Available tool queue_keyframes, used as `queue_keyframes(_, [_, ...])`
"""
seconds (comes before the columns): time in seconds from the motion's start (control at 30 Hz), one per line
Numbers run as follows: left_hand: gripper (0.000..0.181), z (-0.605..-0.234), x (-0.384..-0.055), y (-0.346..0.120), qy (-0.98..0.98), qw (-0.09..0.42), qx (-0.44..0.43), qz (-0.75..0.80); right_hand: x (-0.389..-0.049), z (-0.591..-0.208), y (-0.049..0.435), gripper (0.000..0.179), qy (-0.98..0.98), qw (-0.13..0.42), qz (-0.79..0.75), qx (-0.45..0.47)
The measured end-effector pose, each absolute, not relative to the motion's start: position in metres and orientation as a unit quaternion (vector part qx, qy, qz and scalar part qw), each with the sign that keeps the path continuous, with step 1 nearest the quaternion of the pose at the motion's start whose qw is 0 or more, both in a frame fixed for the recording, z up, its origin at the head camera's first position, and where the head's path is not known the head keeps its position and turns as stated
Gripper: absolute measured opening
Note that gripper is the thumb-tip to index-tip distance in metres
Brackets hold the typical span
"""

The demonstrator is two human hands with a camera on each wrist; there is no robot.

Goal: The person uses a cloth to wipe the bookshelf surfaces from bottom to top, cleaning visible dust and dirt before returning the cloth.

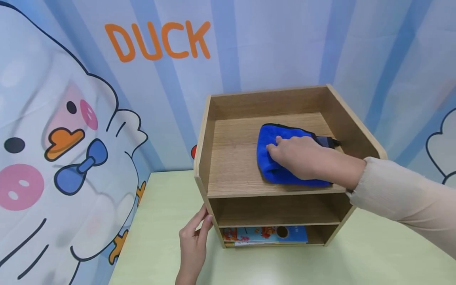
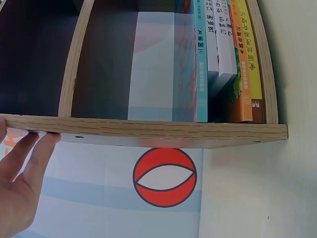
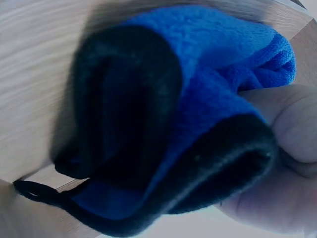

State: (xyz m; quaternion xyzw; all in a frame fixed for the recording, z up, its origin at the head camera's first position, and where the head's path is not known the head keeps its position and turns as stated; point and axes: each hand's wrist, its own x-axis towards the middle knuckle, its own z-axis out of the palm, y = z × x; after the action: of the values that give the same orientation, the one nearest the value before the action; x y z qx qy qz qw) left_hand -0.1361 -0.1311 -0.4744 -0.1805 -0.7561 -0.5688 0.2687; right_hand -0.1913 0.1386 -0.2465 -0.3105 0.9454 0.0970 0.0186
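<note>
A blue cloth (image 1: 268,158) with dark edging and a small loop lies folded on the top board of a wooden shelf unit (image 1: 231,150). My right hand (image 1: 303,156) is over it from the right, gripping a bunched part; in the right wrist view the cloth (image 3: 208,59) folds up beside my fingers (image 3: 297,119). My left hand (image 1: 194,241) touches the unit's left side panel near the front edge. In the left wrist view its fingertips (image 2: 47,141) rest straight against the panel's outer face.
Books (image 1: 265,233) lie in the unit's bottom compartment, and their spines (image 2: 242,74) show in the left wrist view. The unit stands on a pale green table (image 1: 160,206). Behind it hangs a blue striped curtain (image 1: 270,43) with a cartoon duck (image 1: 85,158). Raised walls edge the unit's top.
</note>
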Motion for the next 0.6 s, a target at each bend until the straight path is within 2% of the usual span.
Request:
queue_keyframes(0.3, [0.039, -0.477, -0.135, -0.131, -0.756, 0.268, -0.174, -0.572, -0.192, -0.252, 0.155, 0.04, 0.959, 0.027, 0.115, -0.257])
queue_keyframes(0.6, [0.038, -0.474, -0.134, -0.13, -0.751, 0.264, -0.177, -0.579, -0.195, -0.259, 0.181, 0.017, 0.964, 0.012, 0.106, -0.242])
